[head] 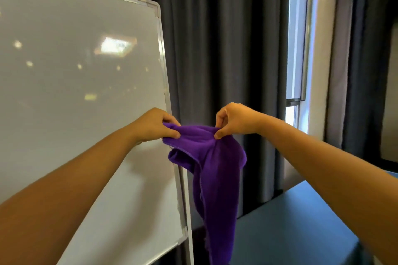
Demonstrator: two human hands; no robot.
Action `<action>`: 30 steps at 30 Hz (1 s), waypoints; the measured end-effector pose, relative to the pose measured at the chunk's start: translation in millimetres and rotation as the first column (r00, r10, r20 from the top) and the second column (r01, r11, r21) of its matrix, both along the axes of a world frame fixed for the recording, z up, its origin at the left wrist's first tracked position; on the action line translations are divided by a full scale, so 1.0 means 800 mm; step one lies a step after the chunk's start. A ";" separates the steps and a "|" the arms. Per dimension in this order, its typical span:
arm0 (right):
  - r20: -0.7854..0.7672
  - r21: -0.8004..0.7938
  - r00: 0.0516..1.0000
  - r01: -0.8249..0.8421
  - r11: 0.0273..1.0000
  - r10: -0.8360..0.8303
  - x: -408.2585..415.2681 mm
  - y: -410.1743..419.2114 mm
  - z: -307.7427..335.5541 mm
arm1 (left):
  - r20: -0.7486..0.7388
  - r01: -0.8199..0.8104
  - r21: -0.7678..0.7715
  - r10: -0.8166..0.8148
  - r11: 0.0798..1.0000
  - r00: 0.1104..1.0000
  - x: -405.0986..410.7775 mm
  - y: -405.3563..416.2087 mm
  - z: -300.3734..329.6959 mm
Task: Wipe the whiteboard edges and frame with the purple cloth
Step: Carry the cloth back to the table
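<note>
A white whiteboard (71, 66) with a silver metal frame (162, 49) fills the left half of the view, tilted on a stand. A purple cloth (215, 174) hangs in the air just right of the frame's right edge. My left hand (154, 125) pinches its upper left corner, in front of the frame's right edge. My right hand (234, 119) pinches the upper right corner, so the top edge is held between both hands while the rest droops down. The cloth overlaps the frame only near my left hand; whether it touches there I cannot tell.
Dark grey curtains (226, 49) hang behind the board. A narrow window (296, 34) shows between curtains at the right. A blue-green surface (290, 228) lies low at the right, under my right forearm. The board's stand leg (187, 200) runs down beside the cloth.
</note>
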State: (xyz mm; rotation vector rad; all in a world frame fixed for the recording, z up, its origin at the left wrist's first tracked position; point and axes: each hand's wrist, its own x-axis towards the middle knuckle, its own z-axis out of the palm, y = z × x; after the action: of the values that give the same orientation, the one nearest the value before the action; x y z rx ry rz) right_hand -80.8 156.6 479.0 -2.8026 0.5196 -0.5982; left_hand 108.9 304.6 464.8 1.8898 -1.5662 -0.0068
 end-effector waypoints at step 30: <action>-0.045 -0.071 0.980 0.191 0.979 -0.195 -0.350 -0.180 -0.019 | 0.022 0.307 0.162 -0.314 0.938 0.949 -0.312 -0.230 -0.023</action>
State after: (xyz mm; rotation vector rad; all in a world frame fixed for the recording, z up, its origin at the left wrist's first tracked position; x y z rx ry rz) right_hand -360.5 12.8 464.0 -2.8574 0.8041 -0.5920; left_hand -140.3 121.0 446.3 1.7469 -1.9322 -0.2322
